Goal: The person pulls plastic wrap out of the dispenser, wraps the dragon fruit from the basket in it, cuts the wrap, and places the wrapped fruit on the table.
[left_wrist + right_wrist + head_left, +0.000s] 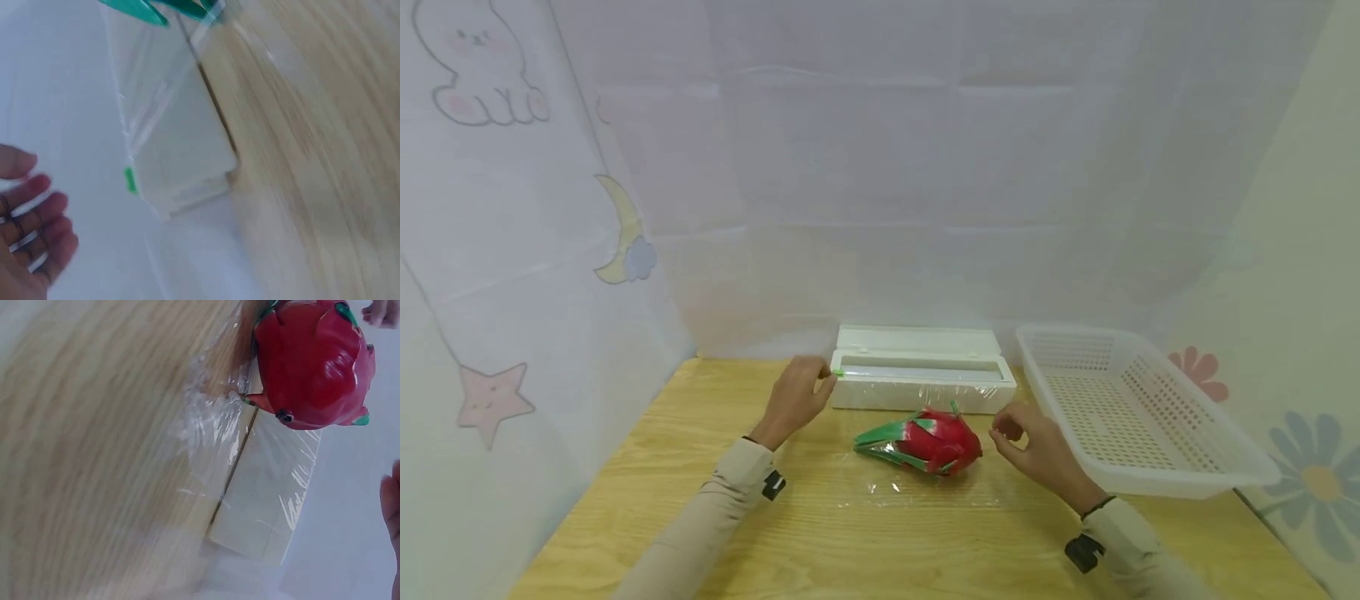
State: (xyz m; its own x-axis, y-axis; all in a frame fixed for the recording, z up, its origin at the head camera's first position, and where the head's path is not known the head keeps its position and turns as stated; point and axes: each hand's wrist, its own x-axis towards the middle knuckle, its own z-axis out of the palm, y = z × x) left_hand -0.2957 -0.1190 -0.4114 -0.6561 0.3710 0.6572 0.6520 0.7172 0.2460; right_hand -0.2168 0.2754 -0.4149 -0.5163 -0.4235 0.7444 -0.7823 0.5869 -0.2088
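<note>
A red and green dragon fruit (pixel 943 442) lies on a sheet of clear plastic wrap (pixel 880 490) spread over the table. Behind it stands a white wrap dispenser box (pixel 917 395), lid up, with a roll inside and a green slider (pixel 839 372) at its left end. My left hand (pixel 799 390) is beside that slider; the left wrist view shows its fingers (pixel 53 212) loosely bent, nothing between them, apart from the box. To the right of the fruit hovers my right hand (pixel 1033 442), thumb and fingers bent with a gap between them, holding nothing visible.
A white plastic basket (pixel 1180 482) with a perforated bottom stands at the right, close to my right forearm. A pale cloth backdrop (pixel 865 267) rises behind the table (pixel 790 533). Each sleeve has a black device at the wrist.
</note>
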